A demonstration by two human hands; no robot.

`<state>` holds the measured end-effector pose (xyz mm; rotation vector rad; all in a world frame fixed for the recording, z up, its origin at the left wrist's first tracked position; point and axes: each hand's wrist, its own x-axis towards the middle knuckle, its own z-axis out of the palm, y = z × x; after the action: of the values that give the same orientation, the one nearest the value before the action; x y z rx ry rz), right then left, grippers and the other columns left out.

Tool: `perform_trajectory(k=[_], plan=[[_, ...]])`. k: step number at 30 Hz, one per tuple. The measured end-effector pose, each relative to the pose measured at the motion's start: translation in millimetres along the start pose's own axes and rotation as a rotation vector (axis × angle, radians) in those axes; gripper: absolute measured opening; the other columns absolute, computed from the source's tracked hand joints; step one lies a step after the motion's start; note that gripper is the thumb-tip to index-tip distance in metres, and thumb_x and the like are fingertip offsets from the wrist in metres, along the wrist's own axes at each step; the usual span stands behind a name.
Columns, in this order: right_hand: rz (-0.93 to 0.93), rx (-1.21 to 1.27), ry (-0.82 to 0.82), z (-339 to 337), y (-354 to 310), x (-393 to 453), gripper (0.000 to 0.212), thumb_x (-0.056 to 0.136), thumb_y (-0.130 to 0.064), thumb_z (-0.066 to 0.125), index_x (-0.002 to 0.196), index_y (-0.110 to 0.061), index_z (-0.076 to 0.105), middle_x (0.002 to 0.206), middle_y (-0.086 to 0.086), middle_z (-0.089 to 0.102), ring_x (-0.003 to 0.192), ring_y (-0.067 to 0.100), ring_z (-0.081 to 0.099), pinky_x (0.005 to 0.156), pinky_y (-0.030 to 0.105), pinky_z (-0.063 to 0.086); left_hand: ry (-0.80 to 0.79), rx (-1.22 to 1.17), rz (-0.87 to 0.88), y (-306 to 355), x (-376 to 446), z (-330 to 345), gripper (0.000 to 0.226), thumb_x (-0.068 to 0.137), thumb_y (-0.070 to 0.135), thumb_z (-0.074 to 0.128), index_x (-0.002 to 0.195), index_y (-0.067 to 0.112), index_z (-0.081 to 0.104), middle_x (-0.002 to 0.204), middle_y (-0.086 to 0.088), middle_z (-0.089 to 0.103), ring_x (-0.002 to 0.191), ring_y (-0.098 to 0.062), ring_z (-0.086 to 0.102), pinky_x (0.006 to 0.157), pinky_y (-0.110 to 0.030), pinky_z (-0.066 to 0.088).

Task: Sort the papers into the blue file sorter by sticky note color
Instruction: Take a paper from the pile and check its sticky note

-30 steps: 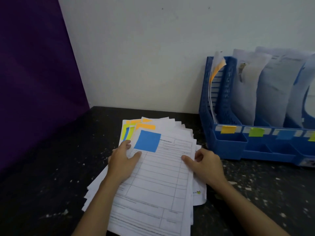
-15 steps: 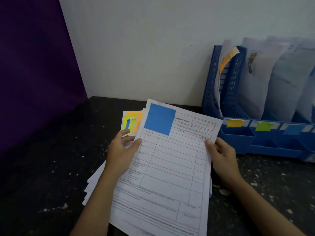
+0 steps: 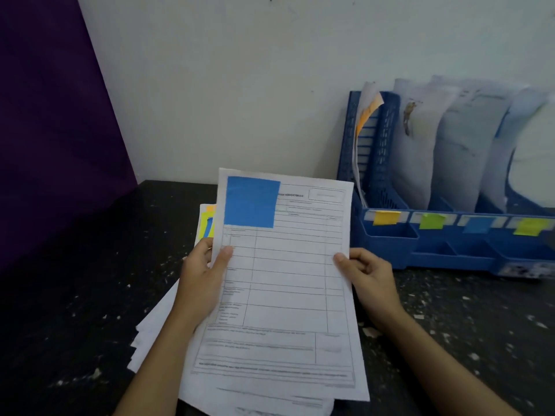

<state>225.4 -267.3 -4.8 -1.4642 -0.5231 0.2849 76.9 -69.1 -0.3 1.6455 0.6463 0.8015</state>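
Both hands hold one sheet up off the pile. Left hand pinches its left edge, thumb on the printed face, fingers curled behind. Right hand pinches the right edge the same way, thumb on top.

The sheet's long axis runs away from the person, tilted slightly right at the near end. A blue sticky note sits on its top-left corner.

The blue file sorter stands to the right of the sheet, against the wall. Its front rail carries colour tags: orange-yellow, green, a blue tag, then yellow-green. The blue tag marks the third slot from the left, so the target lies right and forward of the sheet. The right hand is the nearer one and looks the likelier to carry.

The remaining stack lies on the dark table under the left forearm, more coloured notes showing at its far end.
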Motion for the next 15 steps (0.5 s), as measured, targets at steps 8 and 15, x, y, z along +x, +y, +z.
perform_trajectory(k=[8, 15], plan=[[0.025, 0.066, -0.102, -16, -9, 2, 0.015, 0.085, 0.006, 0.056, 0.088, -0.006, 0.066, 0.081, 0.005, 0.074, 0.075, 0.017, 0.07, 0.062, 0.021, 0.054, 0.06, -0.071, 0.054, 18, -13, 13, 0.012, 0.093, 0.024, 0.053, 0.102, 0.02, 0.059, 0.106, 0.003, 0.068, 0.097, -0.014, 0.066, 0.084, -0.037, 0.055], [-0.172, 0.023, 0.044, -37, -34, 5, 0.014, 0.093, -0.007, 0.05, 0.095, -0.014, 0.062, 0.091, -0.002, 0.073, 0.085, 0.011, 0.068, 0.069, 0.02, 0.054, -0.061, -0.219, 0.089, 46, -22, 46, 0.017, 0.093, 0.025, 0.051, 0.109, 0.025, 0.055, 0.106, 0.006, 0.068, 0.096, -0.014, 0.067, 0.076, -0.033, 0.057]])
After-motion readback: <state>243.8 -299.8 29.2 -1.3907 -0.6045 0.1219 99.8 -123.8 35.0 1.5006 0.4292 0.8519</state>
